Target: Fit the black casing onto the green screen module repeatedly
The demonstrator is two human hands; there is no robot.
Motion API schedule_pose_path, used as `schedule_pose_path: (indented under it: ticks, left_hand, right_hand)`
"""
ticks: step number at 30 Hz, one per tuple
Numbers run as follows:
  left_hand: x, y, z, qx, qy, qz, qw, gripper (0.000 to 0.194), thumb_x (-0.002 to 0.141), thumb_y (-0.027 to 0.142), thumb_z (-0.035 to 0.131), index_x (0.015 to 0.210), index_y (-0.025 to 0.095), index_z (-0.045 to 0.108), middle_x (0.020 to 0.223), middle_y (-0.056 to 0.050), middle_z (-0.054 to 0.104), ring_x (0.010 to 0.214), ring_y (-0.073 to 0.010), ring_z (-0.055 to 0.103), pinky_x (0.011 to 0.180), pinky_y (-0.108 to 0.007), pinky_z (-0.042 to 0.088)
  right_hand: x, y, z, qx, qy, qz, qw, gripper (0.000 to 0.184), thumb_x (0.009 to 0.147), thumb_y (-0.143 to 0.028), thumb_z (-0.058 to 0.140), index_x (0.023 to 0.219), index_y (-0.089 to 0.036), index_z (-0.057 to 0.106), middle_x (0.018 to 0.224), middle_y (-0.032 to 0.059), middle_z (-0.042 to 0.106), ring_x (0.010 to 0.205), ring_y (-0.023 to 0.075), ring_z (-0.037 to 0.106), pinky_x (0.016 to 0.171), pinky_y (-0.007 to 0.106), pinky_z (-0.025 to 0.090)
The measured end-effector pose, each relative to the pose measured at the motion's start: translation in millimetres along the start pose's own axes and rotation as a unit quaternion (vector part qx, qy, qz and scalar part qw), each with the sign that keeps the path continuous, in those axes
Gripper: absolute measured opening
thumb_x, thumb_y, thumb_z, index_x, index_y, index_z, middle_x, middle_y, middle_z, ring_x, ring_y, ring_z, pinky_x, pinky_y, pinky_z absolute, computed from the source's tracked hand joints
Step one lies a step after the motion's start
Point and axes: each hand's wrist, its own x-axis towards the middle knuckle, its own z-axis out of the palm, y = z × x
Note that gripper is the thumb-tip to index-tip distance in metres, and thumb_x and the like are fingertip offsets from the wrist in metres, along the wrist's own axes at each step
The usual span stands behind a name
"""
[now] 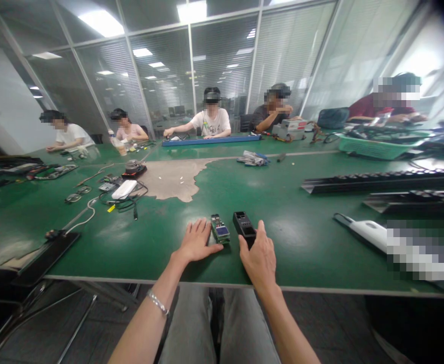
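A small green circuit board with a little screen [220, 230] lies on the table in front of me. My left hand [197, 242] rests flat just left of it, fingers stretched out, the thumb along its near end. To the right of the board lies a black plastic housing [243, 225] with cut-outs. My right hand [259, 255] is at the housing's near right end, thumb and index finger apart on either side of it. Its other fingers are partly hidden, and no firm grip shows.
A power strip [47, 258], cables and a white box [124, 189] are on the left. Black metal channels [358, 181], a white device [369, 232] and a green basket [381, 146] stand right. Gloves [252, 158] lie ahead. Several people sit across the green table [161, 222].
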Motion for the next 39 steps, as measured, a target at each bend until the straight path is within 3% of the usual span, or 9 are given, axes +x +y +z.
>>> schedule_pose_path:
  ticks: [5,12,16,22,30,39]
  left_hand:
    - [-4.5,1.9,6.6,0.009,0.058,0.001,0.998,0.092,0.085,0.082,0.03,0.152,0.02,0.026,0.161,-0.009,0.022,0.149,-0.0303,0.014,0.12,-0.051,0.009]
    - [-7.6,-1.4,7.8,-0.003,0.074,0.012,0.997,0.09,0.085,0.081,0.032,0.152,0.019,0.027,0.16,-0.01,0.025,0.148,-0.0307,0.016,0.12,-0.051,0.011]
    - [-7.3,-3.0,8.6,-0.006,0.079,0.015,0.997,0.093,0.085,0.081,0.033,0.151,0.016,0.029,0.159,-0.012,0.026,0.148,-0.0312,0.017,0.12,-0.051,0.011]
    - [-6.4,-6.4,10.9,-0.007,0.065,0.013,0.998,0.09,0.086,0.075,0.038,0.153,0.016,0.023,0.16,-0.014,0.024,0.148,-0.0313,0.015,0.119,-0.052,0.011]
    - [-4.8,-9.5,15.1,-0.01,0.072,0.014,0.997,0.09,0.088,0.064,0.041,0.154,0.008,0.016,0.16,-0.016,0.02,0.149,-0.0301,0.014,0.121,-0.048,0.01]
    - [-5.6,-9.4,17.7,-0.006,0.08,0.017,0.997,0.088,0.086,0.059,0.045,0.154,0.012,0.015,0.161,-0.014,0.021,0.149,-0.0281,0.014,0.121,-0.047,0.009]
  right_hand:
    - [-0.2,-0.4,-0.9,0.015,0.0,0.002,1.0,0.073,0.092,-0.044,0.043,0.151,-0.005,0.024,0.127,0.0229,0.059,0.105,0.0335,0.057,0.088,0.048,0.047]
    - [7.7,-22.4,-13.6,0.115,0.031,0.069,0.991,0.076,0.088,-0.051,0.051,0.149,-0.01,0.03,0.118,0.0176,0.065,0.102,0.0299,0.061,0.09,0.045,0.048]
    - [10.6,-49.6,-13.2,0.146,0.014,0.033,0.989,0.074,0.089,-0.049,0.051,0.149,-0.012,0.03,0.117,0.0171,0.065,0.099,0.028,0.062,0.089,0.044,0.049]
    - [8.4,-76.8,1.6,0.083,0.0,-0.023,0.996,0.068,0.091,-0.044,0.046,0.147,-0.009,0.032,0.125,0.0205,0.061,0.104,0.0311,0.059,0.089,0.047,0.048]
    - [0.3,-80.4,5.6,0.044,-0.024,-0.043,0.998,0.07,0.09,-0.038,0.048,0.149,-0.007,0.028,0.117,0.0194,0.064,0.103,0.033,0.057,0.087,0.047,0.049]
    - [-12.2,-68.0,10.7,0.031,-0.041,-0.037,0.998,0.072,0.089,-0.035,0.05,0.151,-0.007,0.025,0.12,0.019,0.063,0.105,0.0315,0.057,0.089,0.045,0.049]
